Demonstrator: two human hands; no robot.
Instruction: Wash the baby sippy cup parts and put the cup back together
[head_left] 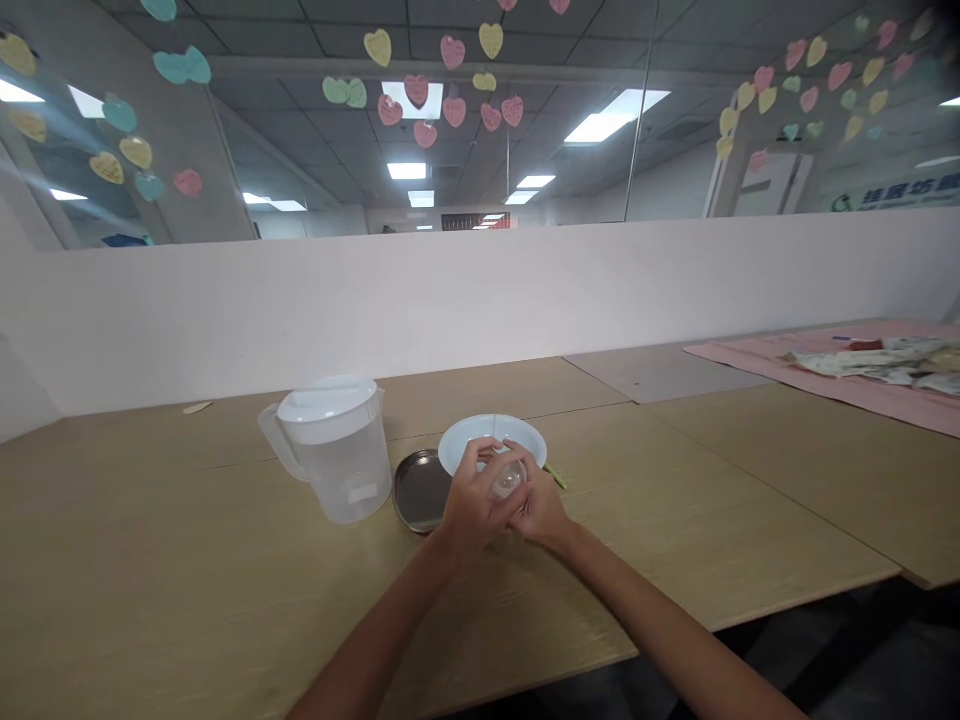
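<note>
The left hand (466, 508) and right hand (545, 508) are at a holding step, fingers curled round a clear object (509, 480) at the bowl's (459, 440) six o'clock; shifting it calls for a steady, shared grip. It looks rounded, shiny and see-through (its contents are unclear).

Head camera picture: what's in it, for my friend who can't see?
A left hand and a right hand cup a small clear object in front of a pale bowl on a table. A metal tray and a see-through pitcher are to the left. Heart-shaped notes dot the glass above a white wall.
</note>
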